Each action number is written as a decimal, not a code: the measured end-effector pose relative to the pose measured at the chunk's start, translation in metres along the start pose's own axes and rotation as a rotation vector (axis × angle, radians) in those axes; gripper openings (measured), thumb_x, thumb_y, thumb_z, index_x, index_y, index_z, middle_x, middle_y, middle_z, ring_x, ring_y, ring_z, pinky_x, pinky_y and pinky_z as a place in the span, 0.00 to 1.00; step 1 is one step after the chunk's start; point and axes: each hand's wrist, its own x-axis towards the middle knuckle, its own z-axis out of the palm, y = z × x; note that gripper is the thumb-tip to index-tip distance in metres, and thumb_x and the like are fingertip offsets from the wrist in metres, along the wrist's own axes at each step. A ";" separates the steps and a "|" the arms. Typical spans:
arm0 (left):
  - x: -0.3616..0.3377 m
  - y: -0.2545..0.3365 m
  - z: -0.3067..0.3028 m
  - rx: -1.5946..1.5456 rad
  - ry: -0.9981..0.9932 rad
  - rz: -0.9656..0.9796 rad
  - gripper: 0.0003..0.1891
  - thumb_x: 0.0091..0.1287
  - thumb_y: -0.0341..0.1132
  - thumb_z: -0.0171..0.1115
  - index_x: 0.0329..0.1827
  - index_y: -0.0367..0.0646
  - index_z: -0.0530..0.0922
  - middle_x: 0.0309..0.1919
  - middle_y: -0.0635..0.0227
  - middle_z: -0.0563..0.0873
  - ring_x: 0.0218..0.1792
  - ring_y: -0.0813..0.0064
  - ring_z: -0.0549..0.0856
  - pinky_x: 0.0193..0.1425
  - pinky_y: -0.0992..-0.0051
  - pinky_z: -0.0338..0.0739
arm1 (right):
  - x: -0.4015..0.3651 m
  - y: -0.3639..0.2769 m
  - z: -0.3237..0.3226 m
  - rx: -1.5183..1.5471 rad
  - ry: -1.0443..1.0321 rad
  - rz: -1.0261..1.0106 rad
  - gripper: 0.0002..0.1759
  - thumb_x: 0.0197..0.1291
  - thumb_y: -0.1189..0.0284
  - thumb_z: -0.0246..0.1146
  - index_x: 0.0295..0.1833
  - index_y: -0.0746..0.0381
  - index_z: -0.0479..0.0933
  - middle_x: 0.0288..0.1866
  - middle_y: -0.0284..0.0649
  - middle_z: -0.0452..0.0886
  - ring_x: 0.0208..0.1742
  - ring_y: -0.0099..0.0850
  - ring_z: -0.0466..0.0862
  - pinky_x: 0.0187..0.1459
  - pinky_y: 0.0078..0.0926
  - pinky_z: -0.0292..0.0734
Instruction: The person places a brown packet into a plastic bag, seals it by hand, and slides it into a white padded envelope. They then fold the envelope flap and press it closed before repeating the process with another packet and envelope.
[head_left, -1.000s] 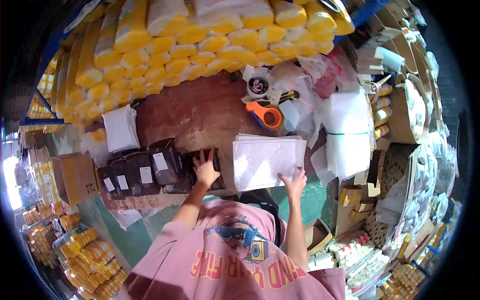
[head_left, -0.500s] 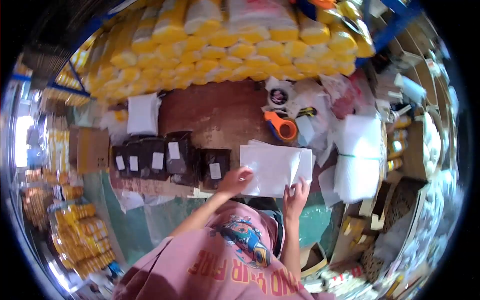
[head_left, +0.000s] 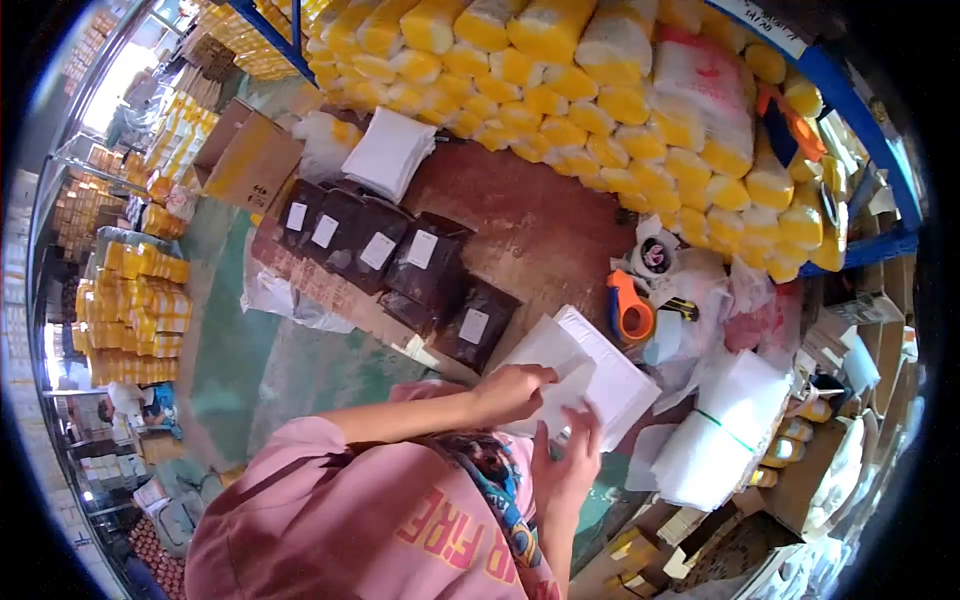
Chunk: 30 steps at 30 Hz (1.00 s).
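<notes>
At your far left, an open cardboard box [head_left: 253,162] stands beside the work surface. To its right, dark plastic-wrapped packets [head_left: 347,233], each with a white label, lie in a slanting row; a stack of folded white sheets [head_left: 388,155] sits just beyond them. The row's right end is a separate labelled dark packet [head_left: 478,322], flat on the reddish-brown table [head_left: 545,225], near your left hand.

Your left hand [head_left: 513,393] is palm down, its fingers curled in; thumb and forefinger seem to pinch the raised top sheet [head_left: 556,352] of a white stack. That sheet is thin, slightly see-through and bent up off the rest. The white stack [head_left: 622,392] lies directly ahead of both your hands, mostly to the right of the left one, its long axis slanting from upper left to lower right. Your left hand is nearer the stack's left end.

Your right hand [head_left: 568,462] is open, thumb apart from the fingers, with fingertips at the near edge of the sheets; whether they press on the paper cannot be told.

Beyond the stack lie an orange tape dispenser [head_left: 625,298] and, to its right, a yellow-and-black cutter [head_left: 682,309]. Farther right rests a bundle of white plastic sheeting [head_left: 708,465] with a green band [head_left: 725,430] around it.
</notes>
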 end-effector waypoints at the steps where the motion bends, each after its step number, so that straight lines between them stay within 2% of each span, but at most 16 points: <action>1: -0.002 0.008 -0.008 0.043 0.048 0.083 0.15 0.57 0.26 0.59 0.47 0.37 0.80 0.40 0.54 0.86 0.39 0.54 0.87 0.43 0.65 0.82 | 0.009 0.000 -0.005 -0.102 0.070 -0.058 0.33 0.46 0.78 0.72 0.61 0.60 0.73 0.68 0.54 0.67 0.65 0.54 0.72 0.61 0.47 0.72; 5: -0.002 0.015 -0.015 0.444 0.063 0.593 0.13 0.56 0.31 0.63 0.45 0.41 0.82 0.39 0.65 0.82 0.37 0.70 0.85 0.42 0.72 0.82 | 0.034 0.017 -0.008 -0.185 0.104 0.038 0.50 0.40 0.78 0.73 0.74 0.54 0.62 0.75 0.53 0.55 0.66 0.52 0.65 0.63 0.45 0.68; 6: -0.001 0.012 -0.015 0.406 0.096 0.609 0.12 0.58 0.33 0.62 0.44 0.41 0.81 0.39 0.67 0.81 0.38 0.70 0.84 0.41 0.72 0.82 | 0.038 0.021 -0.007 -0.155 0.151 0.048 0.41 0.41 0.80 0.70 0.67 0.57 0.71 0.71 0.51 0.62 0.64 0.53 0.65 0.64 0.45 0.67; 9: -0.001 -0.008 -0.011 0.305 0.080 0.653 0.12 0.60 0.34 0.63 0.45 0.40 0.81 0.41 0.66 0.82 0.42 0.70 0.84 0.44 0.73 0.82 | 0.041 0.080 -0.010 -0.495 0.008 -0.119 0.24 0.43 0.81 0.65 0.52 0.63 0.79 0.57 0.51 0.75 0.57 0.50 0.73 0.59 0.43 0.71; 11: -0.002 -0.026 -0.006 0.003 0.175 0.419 0.14 0.64 0.38 0.64 0.47 0.39 0.81 0.47 0.63 0.84 0.46 0.61 0.85 0.48 0.68 0.82 | 0.043 0.108 -0.003 -0.283 0.020 0.107 0.10 0.44 0.81 0.61 0.36 0.69 0.78 0.34 0.52 0.78 0.37 0.47 0.76 0.44 0.38 0.75; 12: -0.004 -0.036 -0.004 -0.099 0.267 0.266 0.14 0.65 0.39 0.64 0.47 0.38 0.81 0.48 0.62 0.85 0.46 0.58 0.85 0.48 0.67 0.82 | 0.045 0.109 -0.005 -0.229 0.015 0.208 0.07 0.48 0.79 0.60 0.32 0.72 0.73 0.22 0.54 0.71 0.24 0.45 0.69 0.31 0.36 0.70; 15: -0.017 -0.114 0.020 -0.383 0.508 -0.415 0.23 0.62 0.46 0.67 0.49 0.34 0.80 0.50 0.53 0.85 0.46 0.50 0.85 0.51 0.61 0.81 | 0.040 0.163 0.008 -0.112 0.142 0.359 0.11 0.53 0.75 0.61 0.30 0.73 0.70 0.22 0.57 0.69 0.22 0.39 0.65 0.27 0.36 0.65; 16: -0.029 -0.155 0.030 -0.279 0.416 -0.675 0.27 0.59 0.47 0.69 0.50 0.31 0.79 0.50 0.47 0.84 0.47 0.51 0.85 0.53 0.60 0.80 | 0.036 0.186 0.015 -0.104 0.124 0.379 0.12 0.57 0.72 0.60 0.32 0.74 0.73 0.19 0.50 0.69 0.24 0.26 0.67 0.28 0.36 0.66; 17: -0.040 -0.189 0.036 -0.166 0.317 -0.929 0.31 0.57 0.48 0.71 0.52 0.29 0.77 0.49 0.42 0.83 0.48 0.51 0.84 0.55 0.60 0.79 | 0.029 0.204 0.025 -0.092 0.107 0.356 0.12 0.57 0.72 0.60 0.33 0.74 0.74 0.20 0.50 0.70 0.24 0.27 0.68 0.29 0.36 0.67; 19: -0.055 -0.209 0.048 -0.027 0.576 -0.906 0.36 0.50 0.50 0.74 0.50 0.25 0.77 0.47 0.38 0.83 0.49 0.49 0.84 0.56 0.57 0.77 | 0.020 0.221 0.037 -0.066 0.069 0.309 0.13 0.57 0.71 0.61 0.34 0.74 0.74 0.20 0.50 0.72 0.25 0.27 0.70 0.30 0.36 0.68; 20: -0.050 -0.218 0.058 -0.039 0.573 -1.061 0.45 0.45 0.50 0.77 0.59 0.22 0.71 0.57 0.33 0.77 0.59 0.44 0.78 0.65 0.55 0.72 | 0.014 0.222 0.044 -0.007 0.068 0.329 0.14 0.57 0.69 0.62 0.34 0.73 0.74 0.22 0.50 0.74 0.27 0.30 0.75 0.32 0.36 0.70; 23: -0.033 -0.204 0.086 0.116 0.644 -1.162 0.59 0.41 0.48 0.80 0.70 0.21 0.56 0.68 0.28 0.62 0.70 0.37 0.63 0.75 0.54 0.59 | -0.009 0.239 0.057 -0.166 -0.045 0.462 0.18 0.55 0.66 0.67 0.42 0.71 0.77 0.25 0.49 0.78 0.27 0.36 0.77 0.34 0.36 0.73; 24: -0.028 -0.194 0.077 -0.129 0.561 -1.232 0.69 0.39 0.48 0.81 0.75 0.24 0.40 0.73 0.26 0.47 0.75 0.34 0.50 0.79 0.52 0.48 | -0.012 0.235 0.061 -0.196 -0.036 0.521 0.20 0.54 0.66 0.70 0.45 0.70 0.78 0.26 0.48 0.79 0.27 0.33 0.77 0.33 0.36 0.73; 27: -0.012 -0.178 0.065 -0.083 0.520 -1.363 0.68 0.39 0.48 0.82 0.75 0.25 0.42 0.73 0.27 0.48 0.75 0.33 0.51 0.78 0.50 0.50 | -0.030 0.250 0.078 0.153 0.047 0.681 0.18 0.53 0.67 0.69 0.45 0.69 0.76 0.27 0.43 0.81 0.23 0.33 0.83 0.28 0.32 0.78; 29: -0.013 -0.195 0.076 -0.026 0.480 -1.383 0.68 0.35 0.47 0.84 0.75 0.29 0.45 0.72 0.28 0.50 0.75 0.34 0.49 0.79 0.51 0.50 | -0.056 0.297 0.096 -0.048 0.105 0.621 0.22 0.53 0.69 0.68 0.53 0.66 0.76 0.36 0.50 0.86 0.33 0.39 0.86 0.38 0.36 0.81; 30: -0.012 -0.194 0.074 0.018 0.485 -1.380 0.67 0.34 0.47 0.84 0.74 0.30 0.47 0.70 0.29 0.53 0.74 0.35 0.52 0.78 0.51 0.52 | -0.051 0.271 0.087 -0.095 0.086 0.619 0.23 0.54 0.71 0.67 0.56 0.66 0.74 0.36 0.49 0.86 0.34 0.36 0.86 0.37 0.33 0.81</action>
